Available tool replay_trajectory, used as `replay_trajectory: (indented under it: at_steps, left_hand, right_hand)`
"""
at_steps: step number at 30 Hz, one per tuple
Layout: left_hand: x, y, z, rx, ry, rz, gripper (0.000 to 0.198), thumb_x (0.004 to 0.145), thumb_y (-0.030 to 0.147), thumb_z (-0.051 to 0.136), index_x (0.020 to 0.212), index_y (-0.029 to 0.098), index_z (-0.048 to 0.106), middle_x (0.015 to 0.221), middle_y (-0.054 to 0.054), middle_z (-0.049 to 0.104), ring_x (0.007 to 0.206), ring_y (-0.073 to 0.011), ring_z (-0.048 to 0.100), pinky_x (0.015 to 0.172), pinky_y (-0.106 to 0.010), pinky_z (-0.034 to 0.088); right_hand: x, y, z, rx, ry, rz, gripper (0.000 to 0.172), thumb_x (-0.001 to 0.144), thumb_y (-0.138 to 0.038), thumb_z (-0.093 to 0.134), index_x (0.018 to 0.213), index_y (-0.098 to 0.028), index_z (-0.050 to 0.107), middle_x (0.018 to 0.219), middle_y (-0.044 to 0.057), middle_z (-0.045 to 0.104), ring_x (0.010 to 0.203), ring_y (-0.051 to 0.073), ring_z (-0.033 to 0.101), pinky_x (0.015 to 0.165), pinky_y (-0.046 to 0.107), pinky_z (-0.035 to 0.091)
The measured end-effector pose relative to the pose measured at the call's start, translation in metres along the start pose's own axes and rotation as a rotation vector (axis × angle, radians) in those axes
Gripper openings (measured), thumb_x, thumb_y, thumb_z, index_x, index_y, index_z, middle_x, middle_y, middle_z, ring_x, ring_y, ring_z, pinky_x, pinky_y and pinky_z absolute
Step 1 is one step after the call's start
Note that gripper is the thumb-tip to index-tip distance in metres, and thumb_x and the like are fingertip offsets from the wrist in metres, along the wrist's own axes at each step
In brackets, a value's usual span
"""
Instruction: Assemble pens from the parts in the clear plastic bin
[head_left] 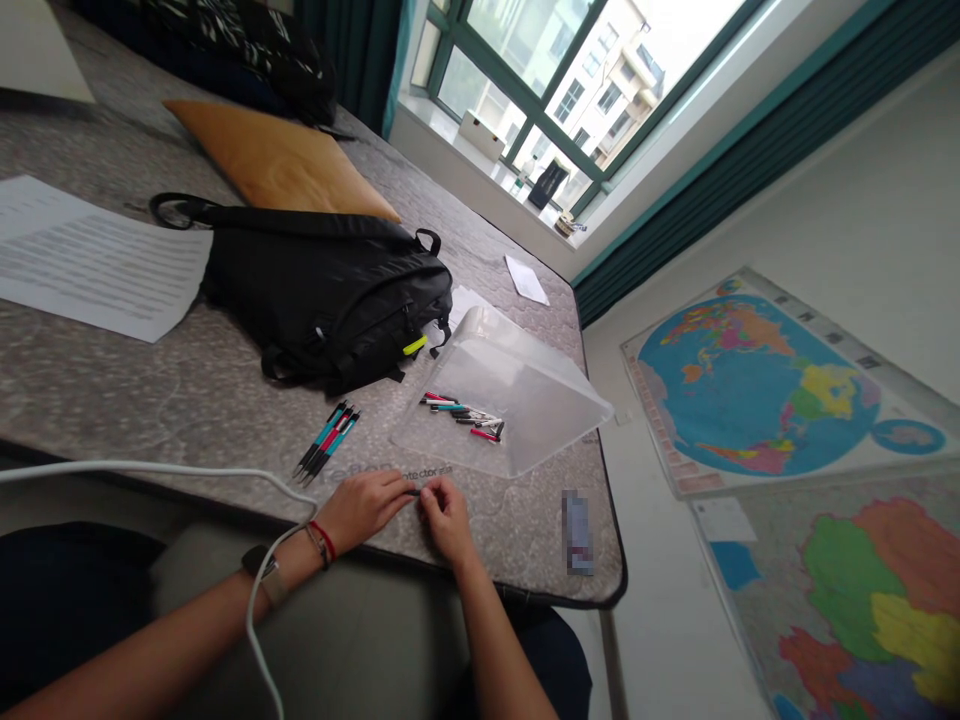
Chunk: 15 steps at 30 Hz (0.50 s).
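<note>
My left hand (371,508) and my right hand (445,505) meet at the table's front edge. Between their fingertips is a small dark pen part (412,492), with the fingers of both hands pinched on it. Just beyond my left hand, several assembled pens (327,442) with teal, red and black barrels lie side by side. A clear plastic bin (551,400) rests past my right hand, tilted in view, with several loose pen pieces (469,415) in black, white, teal and red inside.
A black backpack (322,290) lies behind the pens, beside printed sheets (97,260) and a brown envelope (292,165). A blurred packet (577,532) sits at the right corner. A white cable (187,468) crosses my left forearm.
</note>
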<state>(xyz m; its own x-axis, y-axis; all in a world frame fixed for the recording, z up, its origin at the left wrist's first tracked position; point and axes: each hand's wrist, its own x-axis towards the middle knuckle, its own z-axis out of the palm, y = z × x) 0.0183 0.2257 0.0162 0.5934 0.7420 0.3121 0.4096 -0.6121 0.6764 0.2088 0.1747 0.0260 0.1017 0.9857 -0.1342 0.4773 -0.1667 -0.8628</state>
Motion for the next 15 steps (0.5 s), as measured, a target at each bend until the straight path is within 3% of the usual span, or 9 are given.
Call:
replay_trajectory:
  at_steps: [9, 15]
  left_hand:
    - [0.0001, 0.0001, 0.0008, 0.031, 0.004, -0.009, 0.024, 0.097, 0.034, 0.048, 0.105, 0.026, 0.069, 0.090, -0.003, 0.068, 0.086, -0.0168, 0.064, 0.076, -0.027, 0.048]
    - [0.0008, 0.0015, 0.0008, -0.021, 0.005, -0.035, 0.022, 0.096, 0.034, 0.050, 0.103, 0.027, 0.070, 0.090, -0.003, 0.069, 0.085, -0.0164, 0.065, 0.076, -0.026, 0.049]
  right_hand:
    - [0.0030, -0.0019, 0.0003, -0.141, 0.016, -0.018, 0.044, 0.096, -0.050, 0.045, 0.065, -0.021, 0.055, 0.060, -0.002, 0.053, 0.061, 0.013, 0.048, 0.063, 0.024, 0.038]
    - [0.0029, -0.0034, -0.0020, -0.048, -0.021, 0.005, 0.050, 0.095, -0.056, 0.043, 0.063, -0.020, 0.057, 0.056, -0.003, 0.052, 0.058, 0.013, 0.049, 0.060, 0.024, 0.039]
